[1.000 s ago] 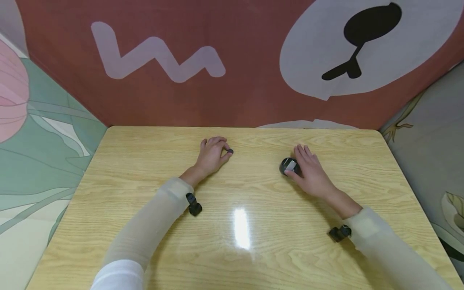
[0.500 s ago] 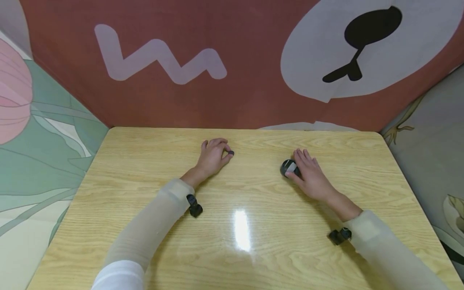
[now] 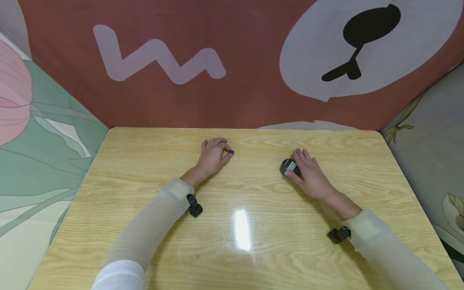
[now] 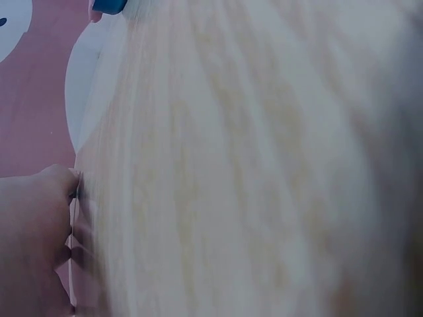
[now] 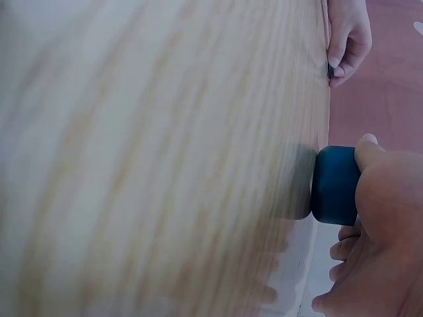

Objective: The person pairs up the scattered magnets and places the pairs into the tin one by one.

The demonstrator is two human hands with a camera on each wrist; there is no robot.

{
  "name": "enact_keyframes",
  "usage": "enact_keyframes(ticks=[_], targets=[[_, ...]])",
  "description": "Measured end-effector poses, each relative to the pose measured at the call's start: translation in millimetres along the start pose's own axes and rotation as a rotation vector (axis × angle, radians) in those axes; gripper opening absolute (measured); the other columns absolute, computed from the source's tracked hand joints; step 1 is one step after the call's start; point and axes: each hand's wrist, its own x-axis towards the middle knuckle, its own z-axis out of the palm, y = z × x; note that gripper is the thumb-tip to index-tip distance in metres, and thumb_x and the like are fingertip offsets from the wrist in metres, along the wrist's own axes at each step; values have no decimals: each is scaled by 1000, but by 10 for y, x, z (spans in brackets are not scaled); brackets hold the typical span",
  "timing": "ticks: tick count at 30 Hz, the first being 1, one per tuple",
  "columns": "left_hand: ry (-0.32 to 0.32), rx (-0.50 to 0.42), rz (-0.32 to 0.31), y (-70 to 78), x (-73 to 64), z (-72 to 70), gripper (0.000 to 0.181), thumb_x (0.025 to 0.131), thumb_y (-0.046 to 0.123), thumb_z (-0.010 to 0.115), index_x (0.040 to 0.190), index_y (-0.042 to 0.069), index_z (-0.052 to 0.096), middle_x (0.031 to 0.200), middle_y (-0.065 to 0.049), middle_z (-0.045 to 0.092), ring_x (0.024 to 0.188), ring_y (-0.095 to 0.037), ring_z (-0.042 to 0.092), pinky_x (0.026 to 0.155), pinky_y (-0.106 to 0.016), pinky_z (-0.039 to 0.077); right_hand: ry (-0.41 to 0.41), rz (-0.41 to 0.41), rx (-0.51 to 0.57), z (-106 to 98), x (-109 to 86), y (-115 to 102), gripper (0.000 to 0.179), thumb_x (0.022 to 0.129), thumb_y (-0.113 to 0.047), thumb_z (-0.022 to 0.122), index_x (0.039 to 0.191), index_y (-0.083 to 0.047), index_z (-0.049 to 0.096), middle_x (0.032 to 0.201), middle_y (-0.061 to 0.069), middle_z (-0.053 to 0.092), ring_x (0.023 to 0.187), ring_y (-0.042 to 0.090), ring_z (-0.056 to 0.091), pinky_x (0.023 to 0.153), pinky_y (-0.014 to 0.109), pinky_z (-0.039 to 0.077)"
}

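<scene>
My left hand (image 3: 213, 157) rests low at the far middle of the table. Thumb and index finger pinch a small dark round piece (image 3: 230, 152), also visible as a black bit (image 5: 331, 70) in the right wrist view; its exact kind is too small to make out. Farther right, my right hand (image 3: 311, 175) holds a squat, dark round object (image 3: 284, 167) standing on the table. It has a pale grey patch and a thin light line on top. From the side, it is a smooth dark-teal cylinder (image 5: 334, 186), with the thumb against it and the other fingers extended beyond.
Light wood-grain table (image 3: 246, 189) spreads beneath both arms, with a bright glare spot in front. A red-brown printed wall cloth (image 3: 250, 100) hangs at the far edge. Patterned cloths stand to both sides. A small black camera (image 3: 194, 205) sits at the left wrist.
Both hands stay where they were, each with the same object. The head view has shifted only very slightly.
</scene>
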Motion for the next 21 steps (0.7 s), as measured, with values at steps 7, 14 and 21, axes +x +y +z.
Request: enact_keyframes(ticks=[7, 14, 21], targets=[[-3, -4, 5, 12, 10, -18, 25, 103, 33, 63, 113, 12, 71, 145, -9, 53, 139, -32, 41, 116, -66, 16, 8, -5, 6, -19, -4, -25, 79, 106, -36, 56, 157, 11, 18, 162, 33, 14, 152, 47, 5, 117, 68, 8], [16, 5, 38, 49, 42, -29, 25, 102, 35, 64, 110, 12, 71, 145, -9, 54, 139, -32, 42, 116, -65, 16, -2, 5, 16, -41, -4, -42, 79, 106, -36, 56, 157, 10, 17, 163, 33, 13, 153, 46, 4, 118, 67, 7], [7, 7, 63, 175, 66, -84, 27, 102, 36, 64, 111, 12, 71, 146, -9, 53, 139, -32, 42, 116, -66, 17, -10, 7, 21, -41, -9, -45, 80, 106, -36, 56, 158, 10, 16, 163, 32, 12, 153, 46, 4, 118, 68, 7]])
